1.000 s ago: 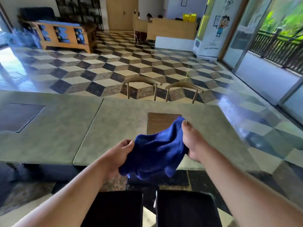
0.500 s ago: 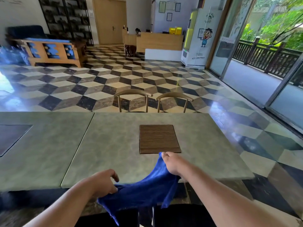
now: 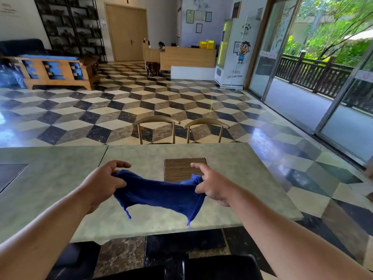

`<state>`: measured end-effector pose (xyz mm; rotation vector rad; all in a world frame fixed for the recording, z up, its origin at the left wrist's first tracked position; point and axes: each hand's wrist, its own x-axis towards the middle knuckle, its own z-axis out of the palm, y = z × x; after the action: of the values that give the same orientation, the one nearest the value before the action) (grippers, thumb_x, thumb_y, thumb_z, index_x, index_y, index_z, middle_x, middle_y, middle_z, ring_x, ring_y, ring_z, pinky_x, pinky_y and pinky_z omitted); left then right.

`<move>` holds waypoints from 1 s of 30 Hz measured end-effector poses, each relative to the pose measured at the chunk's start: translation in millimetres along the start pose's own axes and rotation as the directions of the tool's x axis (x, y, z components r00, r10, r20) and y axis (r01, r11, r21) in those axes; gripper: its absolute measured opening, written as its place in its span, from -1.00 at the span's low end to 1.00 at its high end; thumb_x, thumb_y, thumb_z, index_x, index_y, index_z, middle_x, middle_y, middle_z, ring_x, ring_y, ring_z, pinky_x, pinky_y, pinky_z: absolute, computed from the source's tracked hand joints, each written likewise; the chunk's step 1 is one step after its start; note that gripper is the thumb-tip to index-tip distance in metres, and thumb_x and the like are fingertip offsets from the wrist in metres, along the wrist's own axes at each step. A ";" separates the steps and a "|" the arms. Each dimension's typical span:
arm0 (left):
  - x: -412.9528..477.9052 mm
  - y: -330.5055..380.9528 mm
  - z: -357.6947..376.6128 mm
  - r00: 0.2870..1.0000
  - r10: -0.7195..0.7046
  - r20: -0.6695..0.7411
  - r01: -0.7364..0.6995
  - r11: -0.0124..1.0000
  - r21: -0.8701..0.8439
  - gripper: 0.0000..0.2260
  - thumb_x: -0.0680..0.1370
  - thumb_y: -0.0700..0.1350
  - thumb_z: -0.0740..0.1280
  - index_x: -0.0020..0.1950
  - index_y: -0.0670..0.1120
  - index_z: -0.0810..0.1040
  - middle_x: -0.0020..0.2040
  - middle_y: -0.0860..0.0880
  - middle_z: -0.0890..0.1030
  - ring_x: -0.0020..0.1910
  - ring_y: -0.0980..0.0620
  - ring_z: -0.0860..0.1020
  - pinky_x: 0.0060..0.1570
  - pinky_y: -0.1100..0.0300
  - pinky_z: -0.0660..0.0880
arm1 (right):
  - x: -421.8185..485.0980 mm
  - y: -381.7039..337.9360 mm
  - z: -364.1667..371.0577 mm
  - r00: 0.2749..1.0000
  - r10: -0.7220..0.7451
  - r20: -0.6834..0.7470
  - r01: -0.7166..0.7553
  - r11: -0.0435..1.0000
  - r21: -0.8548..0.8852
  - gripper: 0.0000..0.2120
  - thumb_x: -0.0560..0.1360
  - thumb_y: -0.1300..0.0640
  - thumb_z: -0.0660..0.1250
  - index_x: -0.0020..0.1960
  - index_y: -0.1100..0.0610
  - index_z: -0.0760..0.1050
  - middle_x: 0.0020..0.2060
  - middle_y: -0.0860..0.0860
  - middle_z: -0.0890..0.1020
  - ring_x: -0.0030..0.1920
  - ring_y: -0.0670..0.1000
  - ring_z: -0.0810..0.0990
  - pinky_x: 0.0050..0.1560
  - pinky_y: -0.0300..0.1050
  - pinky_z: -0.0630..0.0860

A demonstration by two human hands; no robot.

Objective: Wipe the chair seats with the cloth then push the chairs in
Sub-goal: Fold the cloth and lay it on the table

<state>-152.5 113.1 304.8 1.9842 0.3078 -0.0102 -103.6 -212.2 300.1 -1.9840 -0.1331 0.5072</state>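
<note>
A blue cloth (image 3: 161,196) hangs stretched between my two hands above the near part of the green stone table (image 3: 232,168). My left hand (image 3: 105,182) pinches its left end and my right hand (image 3: 212,184) pinches its right end. Two black chair seats show at the bottom edge, one at the left (image 3: 76,259) and one at the right (image 3: 222,267), pulled out from the table. Two wooden chair backs stand at the far side, the left one (image 3: 156,120) and the right one (image 3: 205,123), close against the table.
A brown wooden inset panel (image 3: 181,165) lies in the table top. A second table (image 3: 40,174) adjoins on the left. Beyond are the patterned tile floor (image 3: 121,110), a wooden bench (image 3: 54,71), a reception counter (image 3: 187,57) and glass doors (image 3: 323,87) on the right.
The cloth went from bunched in front of me to spread wide between both hands. My view tilted up, so the near chair seats dropped to the bottom edge.
</note>
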 end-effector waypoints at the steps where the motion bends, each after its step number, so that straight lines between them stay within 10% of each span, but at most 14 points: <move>1: 2.2 0.8 -3.6 0.999 0.047 -0.026 -0.043 0.989 0.145 -0.54 0.48 -0.42 0.40 0.13 0.13 0.63 -0.03 -0.01 0.75 -0.05 -0.12 0.69 -0.08 0.02 0.58 | 0.3 -2.0 -2.2 0.999 -0.028 -0.045 0.026 0.998 -0.054 -0.16 0.45 0.53 0.26 0.59 -0.08 0.30 0.33 0.26 0.51 0.16 0.22 0.63 0.14 0.13 0.65; 6: 7.9 -0.9 -11.9 0.982 0.181 -0.054 -0.117 0.806 0.580 -0.78 0.53 -0.13 0.49 -0.03 0.23 0.63 -0.10 0.20 0.66 -0.11 0.13 0.59 -0.16 0.12 0.45 | -3.5 -12.3 -6.3 0.955 -0.202 -0.215 0.108 0.918 -0.381 -0.49 0.56 0.41 0.28 0.42 0.02 0.50 0.16 0.13 0.61 0.06 0.15 0.63 -0.04 0.08 0.69; 14: 4.6 -0.8 -15.0 0.970 0.239 -0.044 -0.120 0.630 0.767 -0.78 0.56 0.12 0.45 -0.24 0.12 0.57 -0.23 0.13 0.59 -0.21 0.10 0.54 -0.25 0.09 0.43 | -10.0 -8.7 -13.4 0.969 -0.170 -0.177 0.019 0.770 -0.638 -0.85 0.61 0.10 0.36 -0.04 0.12 0.66 -0.21 0.06 0.67 -0.19 0.05 0.64 -0.26 -0.13 0.49; 18: -1.6 7.4 -11.0 0.981 0.117 -0.157 0.019 0.742 0.670 -0.72 0.50 0.16 0.46 -0.31 0.04 0.59 -0.33 0.09 0.63 -0.29 0.04 0.57 -0.37 0.14 0.39 | -7.3 -6.9 -14.2 0.979 -0.055 -0.199 -0.026 0.922 -0.385 -0.82 0.60 0.10 0.37 -0.16 0.11 0.58 -0.31 0.01 0.63 -0.48 -0.19 0.58 -0.49 -0.33 0.40; 23: -14.2 34.7 14.7 0.993 -0.068 -0.095 0.100 0.918 0.383 -0.69 0.54 0.09 0.45 -0.26 -0.11 0.65 -0.39 -0.04 0.67 -0.31 -0.08 0.64 -0.22 -0.01 0.60 | -3.8 -15.9 8.0 0.984 -0.007 -0.177 -0.006 0.997 -0.073 -0.75 0.59 0.03 0.36 -0.10 0.21 0.59 -0.20 0.17 0.70 -0.17 0.16 0.70 -0.01 0.16 0.71; 30: -36.7 68.5 54.2 0.978 -0.130 0.165 0.147 0.984 -0.097 -0.77 0.66 0.00 0.40 0.04 -0.17 0.64 -0.12 -0.07 0.78 -0.18 -0.02 0.75 -0.20 0.13 0.58 | -2.2 -39.6 46.8 0.995 -0.093 0.032 0.088 0.987 0.134 -0.80 0.65 -0.01 0.37 0.05 0.14 0.58 -0.08 0.12 0.73 -0.20 0.07 0.76 -0.16 -0.03 0.71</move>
<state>-165.7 30.0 348.5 1.8386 0.3359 -0.2345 -119.6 -155.8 318.2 -1.8304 -0.2077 0.4829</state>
